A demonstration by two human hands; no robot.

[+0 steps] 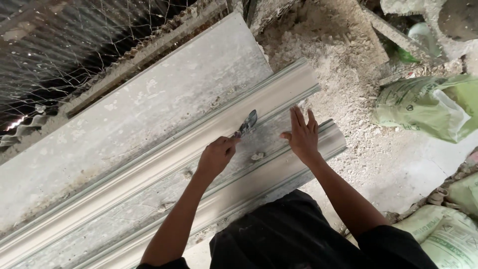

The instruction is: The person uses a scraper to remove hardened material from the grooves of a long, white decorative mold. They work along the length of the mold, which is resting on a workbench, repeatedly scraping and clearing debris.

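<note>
Head view: left hand (215, 157) is closed around the handle of a small scraper (245, 124), whose metal blade points up and away and rests on the inner face of a long plaster moulding (149, 172). The moulding runs diagonally from bottom left to upper right. A second moulding strip (239, 192) lies parallel just beside it, closer to the body. Right hand (301, 133) is open, fingers spread and flat, palm down on the channel surface near the right end of the strips, just right of the scraper blade. It holds nothing. A small lump of plaster (257, 156) sits on the channel between the two hands. A flat grey slab (139, 109) lies beyond the moulding, with wire mesh (74, 45) behind it at upper left. Loose white plaster debris (323, 55) covers the ground past the strip ends. Green sacks (423, 104) lie at right, more at lower right.
</note>
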